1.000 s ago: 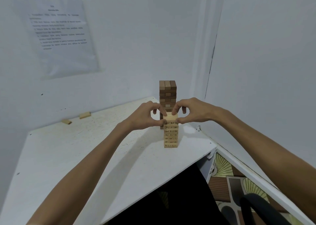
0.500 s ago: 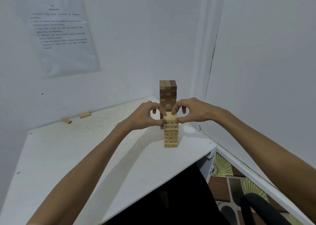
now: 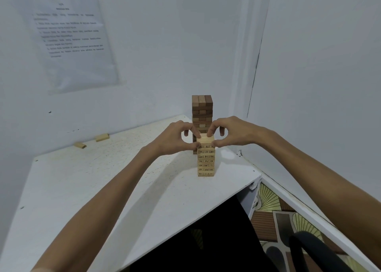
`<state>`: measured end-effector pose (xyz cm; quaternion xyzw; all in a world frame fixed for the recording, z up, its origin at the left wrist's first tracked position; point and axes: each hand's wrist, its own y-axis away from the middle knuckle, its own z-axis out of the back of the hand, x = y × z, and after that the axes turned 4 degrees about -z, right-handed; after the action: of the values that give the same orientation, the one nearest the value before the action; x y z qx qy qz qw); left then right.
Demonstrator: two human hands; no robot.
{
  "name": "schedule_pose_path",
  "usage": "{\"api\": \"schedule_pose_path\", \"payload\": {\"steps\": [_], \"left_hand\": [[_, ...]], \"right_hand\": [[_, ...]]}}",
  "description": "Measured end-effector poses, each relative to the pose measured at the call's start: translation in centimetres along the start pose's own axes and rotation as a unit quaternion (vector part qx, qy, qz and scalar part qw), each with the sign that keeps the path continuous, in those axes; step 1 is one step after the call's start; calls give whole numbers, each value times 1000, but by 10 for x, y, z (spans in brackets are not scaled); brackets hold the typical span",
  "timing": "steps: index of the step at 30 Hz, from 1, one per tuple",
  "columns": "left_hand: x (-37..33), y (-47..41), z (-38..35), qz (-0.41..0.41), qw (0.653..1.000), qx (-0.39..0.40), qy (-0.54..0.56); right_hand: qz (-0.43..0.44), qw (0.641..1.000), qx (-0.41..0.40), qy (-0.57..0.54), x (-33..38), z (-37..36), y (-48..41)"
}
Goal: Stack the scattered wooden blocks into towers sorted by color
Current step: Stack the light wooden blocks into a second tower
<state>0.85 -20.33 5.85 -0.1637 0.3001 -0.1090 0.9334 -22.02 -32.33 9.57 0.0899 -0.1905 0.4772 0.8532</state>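
A light wooden tower (image 3: 206,162) with printed numbers stands on the white table (image 3: 82,189) near its right corner. Behind it rises a taller dark brown tower (image 3: 202,110). My left hand (image 3: 177,137) pinches the top layer of the light tower from the left, thumb in front and fingers behind. My right hand (image 3: 231,133) pinches the same top layer from the right. Two loose light blocks lie far left by the wall, one (image 3: 102,137) behind the other (image 3: 80,145).
The table sits in a corner between two white walls. A printed sheet (image 3: 72,38) hangs on the left wall. Below the table's right edge are patterned floor tiles (image 3: 274,216) and a dark chair back (image 3: 315,251).
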Motion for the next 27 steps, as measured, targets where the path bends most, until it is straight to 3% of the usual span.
{"api": "schedule_pose_path", "payload": {"steps": [15,27], "left_hand": [[0,8,6,21,999,5,35],[34,53,49,68,996,-32,-46]], "right_hand": [[3,1000,-8,28,14,3,8],[68,986,-39,146,78,-8,-15]]}}
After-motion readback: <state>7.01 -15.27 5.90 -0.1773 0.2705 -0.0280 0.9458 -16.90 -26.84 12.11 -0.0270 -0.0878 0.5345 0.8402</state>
